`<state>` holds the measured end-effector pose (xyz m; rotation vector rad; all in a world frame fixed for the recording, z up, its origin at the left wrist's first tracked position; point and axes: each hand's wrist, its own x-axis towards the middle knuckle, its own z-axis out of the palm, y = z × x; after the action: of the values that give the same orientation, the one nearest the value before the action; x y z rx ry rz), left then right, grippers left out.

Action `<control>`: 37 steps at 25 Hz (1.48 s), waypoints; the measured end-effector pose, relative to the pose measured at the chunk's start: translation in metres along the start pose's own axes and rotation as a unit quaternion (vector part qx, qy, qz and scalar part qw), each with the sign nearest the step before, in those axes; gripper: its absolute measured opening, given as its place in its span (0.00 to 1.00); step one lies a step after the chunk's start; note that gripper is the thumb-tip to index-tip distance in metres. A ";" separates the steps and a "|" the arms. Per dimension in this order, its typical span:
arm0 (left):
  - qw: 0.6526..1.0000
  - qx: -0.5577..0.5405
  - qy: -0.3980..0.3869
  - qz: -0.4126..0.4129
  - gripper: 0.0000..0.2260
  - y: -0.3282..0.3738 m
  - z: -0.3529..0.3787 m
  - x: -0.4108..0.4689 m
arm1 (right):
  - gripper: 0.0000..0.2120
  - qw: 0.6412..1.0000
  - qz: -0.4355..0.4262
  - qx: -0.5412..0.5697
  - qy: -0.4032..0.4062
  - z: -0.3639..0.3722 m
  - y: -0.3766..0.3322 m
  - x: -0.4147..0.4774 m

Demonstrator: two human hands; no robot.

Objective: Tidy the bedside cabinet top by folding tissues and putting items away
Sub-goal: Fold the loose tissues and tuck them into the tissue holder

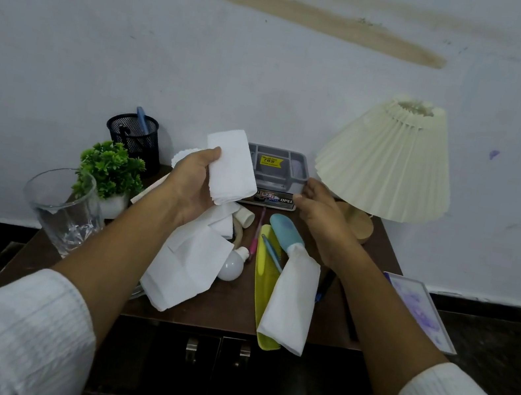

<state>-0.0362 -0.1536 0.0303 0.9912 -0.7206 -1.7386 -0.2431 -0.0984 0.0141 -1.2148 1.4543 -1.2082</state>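
Up front: left hand [193, 182] pinches folded tissue [231, 166] above cabinet top [232, 307].

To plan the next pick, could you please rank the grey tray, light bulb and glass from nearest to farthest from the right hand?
From the right hand:
1. grey tray, just beyond its fingertips, at the back.
2. light bulb, to its left and nearer the person, mid-cabinet.
3. glass, at the far left edge.

A home bedroom: pleated lamp [385, 160] on a cluttered wooden bedside cabinet [222, 309]
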 end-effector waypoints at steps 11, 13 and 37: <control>1.000 0.012 0.004 -0.009 0.16 -0.002 -0.013 -0.038 | 0.14 1.000 -0.003 0.005 -0.013 -0.005 -0.001 -0.032; 1.000 0.007 0.004 -0.013 0.16 -0.003 -0.013 -0.048 | 0.15 1.000 -0.001 -0.003 -0.020 -0.006 0.000 -0.038; 0.946 0.256 -0.028 0.196 0.12 0.000 -0.004 -0.099 | 0.23 0.995 -0.088 -0.036 -0.018 0.037 -0.059 -0.091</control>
<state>-0.0132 -0.0610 0.0570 1.0493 -1.3530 -1.2570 -0.1845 -0.0170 0.0696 -1.4308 1.3971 -1.2535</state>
